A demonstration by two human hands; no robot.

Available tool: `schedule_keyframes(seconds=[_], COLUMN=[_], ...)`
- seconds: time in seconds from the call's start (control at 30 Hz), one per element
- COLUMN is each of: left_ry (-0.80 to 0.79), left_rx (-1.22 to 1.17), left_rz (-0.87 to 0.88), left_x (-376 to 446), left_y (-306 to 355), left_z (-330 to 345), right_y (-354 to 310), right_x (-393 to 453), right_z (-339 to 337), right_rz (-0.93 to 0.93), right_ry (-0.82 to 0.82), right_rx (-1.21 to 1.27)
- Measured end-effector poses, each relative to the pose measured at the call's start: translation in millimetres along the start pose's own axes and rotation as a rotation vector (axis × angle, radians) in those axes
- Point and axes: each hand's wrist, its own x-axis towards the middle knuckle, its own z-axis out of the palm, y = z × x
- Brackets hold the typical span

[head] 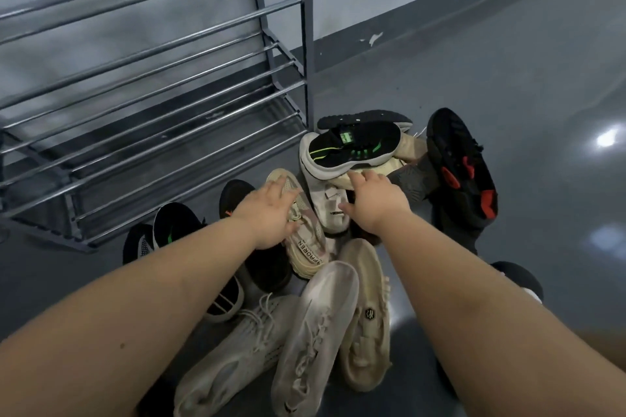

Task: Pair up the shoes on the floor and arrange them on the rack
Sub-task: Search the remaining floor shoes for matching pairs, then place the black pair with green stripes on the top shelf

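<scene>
Head view shows my left hand laid loosely on a beige shoe and my right hand spread over the pile of shoes on the floor, gripping nothing, while the rack holds no pairs yet.

One metal rack stands by the wall. Two hands reach in: left hand, right hand. Roughly a dozen shoes lie piled; exact count unclear.
</scene>
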Motion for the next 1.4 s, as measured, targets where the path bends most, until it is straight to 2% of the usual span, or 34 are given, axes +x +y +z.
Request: schedule_keyframes(seconds=[0.1, 0.27, 0.37, 0.47, 0.63, 0.83, 0.97, 1.13, 1.27, 1.4], left_ry=[0.004, 0.046, 0.016, 0.062, -0.015, -0.009, -0.060, -0.081, -0.174, -0.230], left_rx=[-0.009, -0.328, -0.478, -0.687, -0.982, -1.353, -1.557, -1.682, -1.721, -1.758], left_rz=[0.037, -0.059, -0.136, -0.210, -0.302, -0.458, -0.472, -0.435, -0.475, -0.552], left_x=[30, 66, 87, 112, 150, 161, 136, 76, 3, -61], left_y=[-2, -17, -24, -18, -2, 12, 11, -2, -21, -54], left_z=[-30, -34, -23, -24, -12, -2, -2, 0, 17, 39], right_y=[-2, 2, 14, 24, 20, 17, 5, -37, -74, -118], right_x=[25, 59, 70, 79, 87, 82, 64, 44, 14, -23], right_z=[-17, -28, -9, 13, 26, 26, 23, 22, 33, 56], right_rz=[-0.006, -0.027, 0.001, 0.062, 0.069, 0.079, 0.148, 0.393, 0.525, 0.451], right_ry=[-0.031, -0.023, -0.096, -0.137, -0.093, -0.034, 0.068, 0.171, 0.080, 0.030], right_rx=[-0.088, -0.078, -0.019, 0.081, 0.249, 0.292, 0.440, 0.944, 1.029, 1.117])
